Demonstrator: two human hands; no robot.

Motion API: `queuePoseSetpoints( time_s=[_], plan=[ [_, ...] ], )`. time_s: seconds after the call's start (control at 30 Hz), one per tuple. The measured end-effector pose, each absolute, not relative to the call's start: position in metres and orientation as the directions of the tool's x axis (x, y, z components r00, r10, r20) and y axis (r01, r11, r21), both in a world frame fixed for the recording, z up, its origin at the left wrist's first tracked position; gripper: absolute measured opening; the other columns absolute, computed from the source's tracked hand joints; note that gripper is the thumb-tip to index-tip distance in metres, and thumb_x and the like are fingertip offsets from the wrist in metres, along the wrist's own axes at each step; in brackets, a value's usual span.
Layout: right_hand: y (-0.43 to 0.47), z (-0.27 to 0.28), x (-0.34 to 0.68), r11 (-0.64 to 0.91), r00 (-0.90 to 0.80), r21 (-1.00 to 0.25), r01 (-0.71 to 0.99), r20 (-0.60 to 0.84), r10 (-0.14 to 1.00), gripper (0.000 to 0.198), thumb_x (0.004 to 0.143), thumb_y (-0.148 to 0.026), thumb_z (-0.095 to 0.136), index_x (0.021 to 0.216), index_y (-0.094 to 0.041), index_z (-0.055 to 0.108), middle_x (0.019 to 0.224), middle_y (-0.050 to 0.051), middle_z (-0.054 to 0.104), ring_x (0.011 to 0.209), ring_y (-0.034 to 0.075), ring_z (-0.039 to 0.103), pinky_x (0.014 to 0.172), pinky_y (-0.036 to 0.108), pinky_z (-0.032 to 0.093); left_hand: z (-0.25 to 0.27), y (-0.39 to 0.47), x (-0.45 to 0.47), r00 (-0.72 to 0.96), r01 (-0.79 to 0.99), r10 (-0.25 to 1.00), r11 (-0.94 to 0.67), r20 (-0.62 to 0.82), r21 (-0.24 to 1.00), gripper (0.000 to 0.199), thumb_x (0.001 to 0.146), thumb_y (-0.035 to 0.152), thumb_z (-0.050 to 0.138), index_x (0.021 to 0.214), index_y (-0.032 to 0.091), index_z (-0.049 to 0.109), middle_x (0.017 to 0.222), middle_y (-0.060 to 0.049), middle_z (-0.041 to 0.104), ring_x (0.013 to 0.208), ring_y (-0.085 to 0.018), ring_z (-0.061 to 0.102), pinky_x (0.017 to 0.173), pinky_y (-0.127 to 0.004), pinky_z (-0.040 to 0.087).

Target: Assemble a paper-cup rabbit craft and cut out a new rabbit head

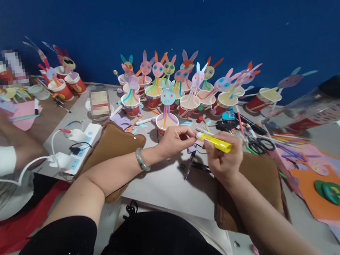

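Observation:
My right hand [226, 158] is closed around a yellow tube with a white end [218, 141], which looks like a glue stick or marker. Its white end points left, toward my left hand [177, 139]. The thumb and forefinger of that hand are pinched together right at the white end; what sits between them is too small to make out. Just behind my left hand stands a paper cup [167, 121] with a light-blue paper rabbit face [168, 96] on purple and orange strips. Below my hands, a dark slim tool and small purple scraps lie on the table.
Several paper cups with rabbit faces [188, 104] line the blue wall. Black scissors [261, 145] lie at right, near orange paper [329, 190] and a large clear bottle [316, 105]. Brown cushions [105, 152] edge the table. At left are a power strip [84, 148] and another person's arm [12, 130].

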State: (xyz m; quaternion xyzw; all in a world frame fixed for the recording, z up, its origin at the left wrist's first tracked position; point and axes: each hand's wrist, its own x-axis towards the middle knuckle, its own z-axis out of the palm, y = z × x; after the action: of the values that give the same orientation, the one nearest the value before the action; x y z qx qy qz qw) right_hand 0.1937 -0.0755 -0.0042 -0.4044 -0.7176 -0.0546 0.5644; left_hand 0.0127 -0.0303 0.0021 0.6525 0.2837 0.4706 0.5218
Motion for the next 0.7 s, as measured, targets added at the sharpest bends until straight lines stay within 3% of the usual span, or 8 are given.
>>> queuePoseSetpoints(
  time_s=[0.2, 0.3, 0.43, 0.57, 0.7],
  plan=[
    [-0.0733, -0.0064, 0.1973, 0.607, 0.082, -0.473, 0.639, 0.826, 0.557, 0.025, 0.095, -0.028, 0.069, 0.114, -0.023, 0.054, 0.084, 0.0, 0.061, 0.069, 0.018, 0.066, 0.071, 0.038, 0.058, 0.0035, -0.0327, 0.0142, 0.391, -0.163, 0.853, -0.306, 0.346, 0.938, 0.011, 0.078, 0.023, 0.075, 0.072, 0.014, 0.071, 0.088, -0.008, 0.077, 0.079, -0.014, 0.068, 0.073, -0.026, 0.054],
    [-0.0744, -0.007, 0.1961, 0.678, 0.026, -0.416, 0.606, 0.862, 0.506, 0.027, 0.094, -0.029, 0.069, 0.115, -0.024, 0.054, 0.086, 0.001, 0.062, 0.076, 0.021, 0.068, 0.078, 0.043, 0.058, 0.003, -0.0293, 0.0124, 0.377, -0.128, 0.875, -0.276, 0.304, 0.953, 0.01, 0.077, 0.021, 0.074, 0.072, 0.013, 0.07, 0.086, -0.007, 0.076, 0.073, -0.012, 0.065, 0.069, -0.024, 0.052],
    [-0.0729, -0.0091, 0.1972, 0.608, -0.017, -0.398, 0.687, 0.828, 0.561, 0.027, 0.092, -0.03, 0.071, 0.114, -0.022, 0.056, 0.095, 0.007, 0.064, 0.088, 0.024, 0.07, 0.076, 0.041, 0.059, 0.002, -0.0276, 0.0119, 0.385, -0.171, 0.865, -0.275, 0.321, 0.946, 0.012, 0.078, 0.023, 0.073, 0.073, 0.013, 0.069, 0.082, -0.006, 0.074, 0.073, -0.011, 0.064, 0.069, -0.024, 0.051],
    [-0.0719, -0.0096, 0.1992, 0.6, 0.048, -0.43, 0.675, 0.836, 0.546, 0.028, 0.093, -0.03, 0.07, 0.115, -0.021, 0.055, 0.095, 0.005, 0.063, 0.083, 0.022, 0.069, 0.073, 0.04, 0.06, 0.0014, -0.0283, 0.013, 0.368, -0.166, 0.874, -0.275, 0.318, 0.947, 0.01, 0.078, 0.022, 0.072, 0.073, 0.013, 0.07, 0.082, -0.007, 0.075, 0.077, -0.013, 0.065, 0.071, -0.024, 0.051],
    [-0.0734, -0.0074, 0.1978, 0.649, -0.027, -0.376, 0.661, 0.852, 0.522, 0.028, 0.091, -0.028, 0.072, 0.114, -0.023, 0.057, 0.093, 0.006, 0.064, 0.086, 0.024, 0.069, 0.075, 0.042, 0.06, 0.0007, -0.0289, 0.0135, 0.37, -0.145, 0.876, -0.273, 0.308, 0.951, 0.009, 0.077, 0.019, 0.071, 0.072, 0.013, 0.07, 0.082, -0.006, 0.074, 0.074, -0.012, 0.064, 0.069, -0.024, 0.05]
  ],
)
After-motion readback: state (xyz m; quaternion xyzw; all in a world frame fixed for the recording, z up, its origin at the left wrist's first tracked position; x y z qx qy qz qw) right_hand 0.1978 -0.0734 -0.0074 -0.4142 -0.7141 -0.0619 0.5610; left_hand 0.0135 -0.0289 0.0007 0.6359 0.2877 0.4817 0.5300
